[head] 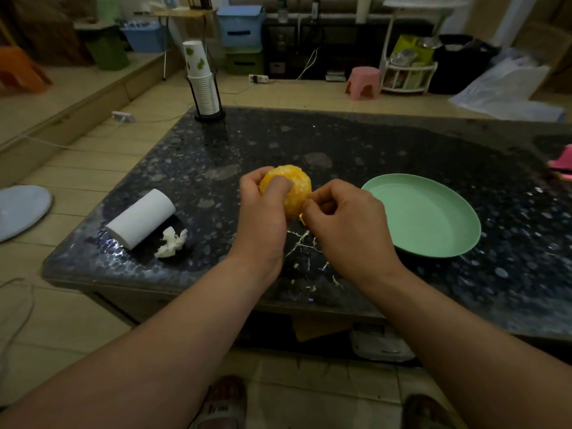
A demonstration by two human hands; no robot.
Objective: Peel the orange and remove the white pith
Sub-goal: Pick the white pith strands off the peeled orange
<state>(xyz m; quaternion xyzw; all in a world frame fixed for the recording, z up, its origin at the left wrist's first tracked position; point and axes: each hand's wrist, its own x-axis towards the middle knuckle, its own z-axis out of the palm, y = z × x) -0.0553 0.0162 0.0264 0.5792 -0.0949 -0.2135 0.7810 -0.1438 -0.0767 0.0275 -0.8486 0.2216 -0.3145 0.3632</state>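
A peeled orange [295, 184], yellow-orange with patches of white pith still on it, is held above the dark speckled table [371, 144]. My left hand [263, 209] grips it from the left, thumb across its front. My right hand [346, 218] is at the orange's lower right, thumb and fingertips pinched together on a small bit at the fruit's surface. Thin white pith strands [298, 243] lie scattered on the table under my hands.
An empty green plate [433, 239] sits to the right of my hands. A white paper roll [140, 222] and a crumpled tissue [171, 242] lie to the left. A stack of paper cups [202, 85] stands at the table's far left corner. A pink object [561, 162] is at the right edge.
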